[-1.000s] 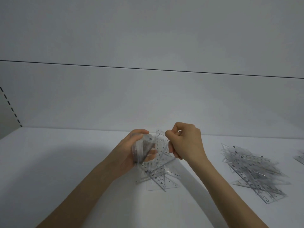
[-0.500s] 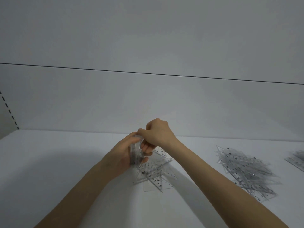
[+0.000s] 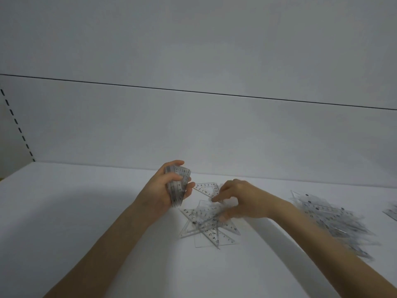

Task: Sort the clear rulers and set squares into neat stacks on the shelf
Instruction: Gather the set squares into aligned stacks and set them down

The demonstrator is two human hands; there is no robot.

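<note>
Surface: white shelf (image 3: 86,211); front edge out of view.
Surround: pale back panel (image 3: 193,136) crossed by a thin dark seam (image 3: 193,92); a row of dark slots (image 3: 17,125) runs down the upright at the shelf's left rear corner.
Held stack (image 3: 178,186): clear set squares stood on edge, above the shelf near its rear edge, gripped in the left hand (image 3: 161,190); fingers curled round the far side, thumb on the near side.
Loose pile (image 3: 206,224): clear set squares overlapping flat at mid-shelf, just right of the left hand.
Right hand (image 3: 242,201): lowered palm-down onto the loose pile, forefinger stretched to a single set square (image 3: 207,188) at the pile's rear; blurred, so grip or mere touch cannot be told.
Second heap (image 3: 330,218): rulers and set squares toward the shelf's right edge, well apart from both hands; blurred.
</note>
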